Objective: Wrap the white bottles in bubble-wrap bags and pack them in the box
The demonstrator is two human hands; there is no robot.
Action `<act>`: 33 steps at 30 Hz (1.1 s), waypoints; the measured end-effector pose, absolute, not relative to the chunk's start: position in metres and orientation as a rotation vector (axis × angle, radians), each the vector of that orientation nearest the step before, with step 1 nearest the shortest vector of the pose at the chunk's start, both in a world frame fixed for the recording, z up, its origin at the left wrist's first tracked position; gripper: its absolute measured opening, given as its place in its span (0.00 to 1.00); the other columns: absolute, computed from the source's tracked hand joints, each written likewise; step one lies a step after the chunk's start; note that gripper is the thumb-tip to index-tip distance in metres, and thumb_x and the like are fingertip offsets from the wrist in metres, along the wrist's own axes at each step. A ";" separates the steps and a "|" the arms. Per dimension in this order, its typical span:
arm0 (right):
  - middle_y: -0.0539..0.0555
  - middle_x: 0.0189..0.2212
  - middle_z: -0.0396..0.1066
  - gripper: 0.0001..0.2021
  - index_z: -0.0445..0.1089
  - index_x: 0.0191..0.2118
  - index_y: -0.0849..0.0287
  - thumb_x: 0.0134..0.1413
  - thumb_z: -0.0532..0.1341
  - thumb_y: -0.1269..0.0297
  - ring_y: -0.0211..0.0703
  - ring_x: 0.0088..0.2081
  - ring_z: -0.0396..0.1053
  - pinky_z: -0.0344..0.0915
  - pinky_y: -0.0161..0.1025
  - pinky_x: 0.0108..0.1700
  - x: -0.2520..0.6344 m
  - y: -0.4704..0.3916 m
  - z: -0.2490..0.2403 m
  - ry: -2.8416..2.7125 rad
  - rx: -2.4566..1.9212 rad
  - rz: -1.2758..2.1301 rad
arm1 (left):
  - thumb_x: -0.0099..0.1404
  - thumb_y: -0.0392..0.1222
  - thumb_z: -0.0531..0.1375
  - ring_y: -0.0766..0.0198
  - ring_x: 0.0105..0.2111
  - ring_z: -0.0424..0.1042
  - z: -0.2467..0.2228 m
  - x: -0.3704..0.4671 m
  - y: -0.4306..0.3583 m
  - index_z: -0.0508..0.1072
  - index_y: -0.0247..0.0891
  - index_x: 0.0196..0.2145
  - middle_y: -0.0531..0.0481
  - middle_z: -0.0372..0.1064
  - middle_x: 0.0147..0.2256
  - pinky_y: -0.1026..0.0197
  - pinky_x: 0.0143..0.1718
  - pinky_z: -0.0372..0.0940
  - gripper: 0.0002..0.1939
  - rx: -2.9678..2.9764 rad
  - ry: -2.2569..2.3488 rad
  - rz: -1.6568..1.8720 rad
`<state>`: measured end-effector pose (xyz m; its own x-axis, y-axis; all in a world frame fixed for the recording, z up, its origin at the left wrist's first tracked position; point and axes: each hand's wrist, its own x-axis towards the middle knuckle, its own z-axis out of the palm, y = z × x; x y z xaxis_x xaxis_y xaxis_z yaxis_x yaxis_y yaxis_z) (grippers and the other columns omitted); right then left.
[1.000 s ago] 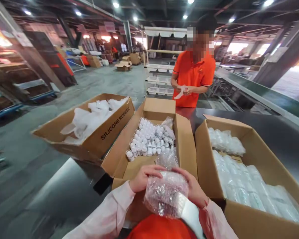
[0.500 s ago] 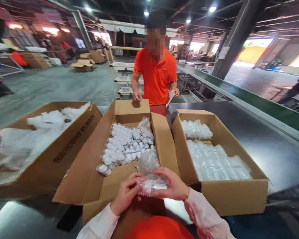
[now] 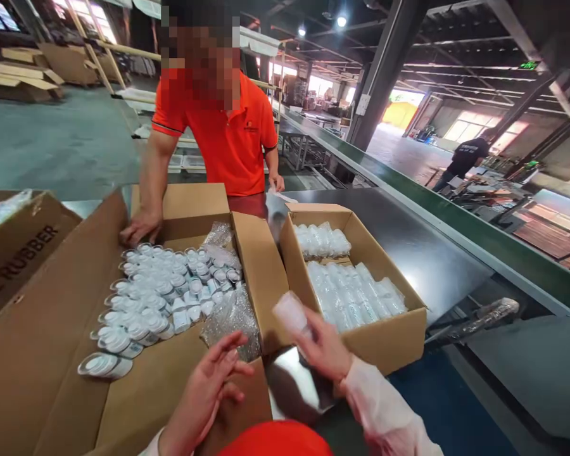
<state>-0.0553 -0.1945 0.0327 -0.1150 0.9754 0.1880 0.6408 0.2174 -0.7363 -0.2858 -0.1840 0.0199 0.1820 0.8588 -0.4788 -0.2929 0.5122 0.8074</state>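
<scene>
My right hand (image 3: 323,347) holds a small item wrapped in bubble wrap (image 3: 290,311) and lifts it toward the right cardboard box (image 3: 389,335), which holds rows of wrapped pieces (image 3: 349,294). My left hand (image 3: 208,387) is free, fingers spread, over the near flap of the middle box (image 3: 137,392). That box holds several small white bottles (image 3: 156,297) and loose bubble wrap (image 3: 231,316).
A person in an orange shirt (image 3: 221,136) stands across the dark table (image 3: 422,253), one hand (image 3: 141,227) on the middle box's far edge. A box marked RUBBER (image 3: 14,247) is at the left. A green conveyor edge (image 3: 479,237) runs along the right; another person (image 3: 463,161) bends far off.
My left hand let go of the wrapped bundle; my right hand carried it rightward toward the right box. My view turned right, and the person opposite put a hand on the middle box.
</scene>
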 end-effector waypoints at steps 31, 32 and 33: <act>0.58 0.32 0.77 0.16 0.74 0.39 0.61 0.49 0.56 0.57 0.50 0.35 0.74 0.67 0.42 0.38 -0.136 -0.108 -0.013 -2.051 -1.679 0.914 | 0.45 0.37 0.66 0.54 0.40 0.67 -0.094 -0.293 -0.078 0.76 0.33 0.22 0.46 0.70 0.28 0.55 0.48 0.57 0.05 1.261 1.468 0.837; 0.58 0.32 0.76 0.17 0.74 0.38 0.61 0.48 0.57 0.57 0.50 0.35 0.74 0.67 0.42 0.39 -0.134 -0.107 -0.019 -2.013 -1.667 0.958 | 0.49 0.39 0.64 0.56 0.37 0.68 -0.091 -0.296 -0.078 0.76 0.32 0.22 0.46 0.69 0.26 0.55 0.46 0.59 0.06 1.227 1.463 0.842; 0.59 0.32 0.76 0.17 0.73 0.38 0.62 0.47 0.57 0.56 0.50 0.35 0.73 0.68 0.42 0.39 -0.133 -0.107 -0.024 -1.960 -1.646 1.010 | 0.51 0.42 0.62 0.57 0.34 0.68 -0.088 -0.301 -0.079 0.76 0.31 0.24 0.47 0.69 0.25 0.56 0.42 0.61 0.10 1.188 1.452 0.848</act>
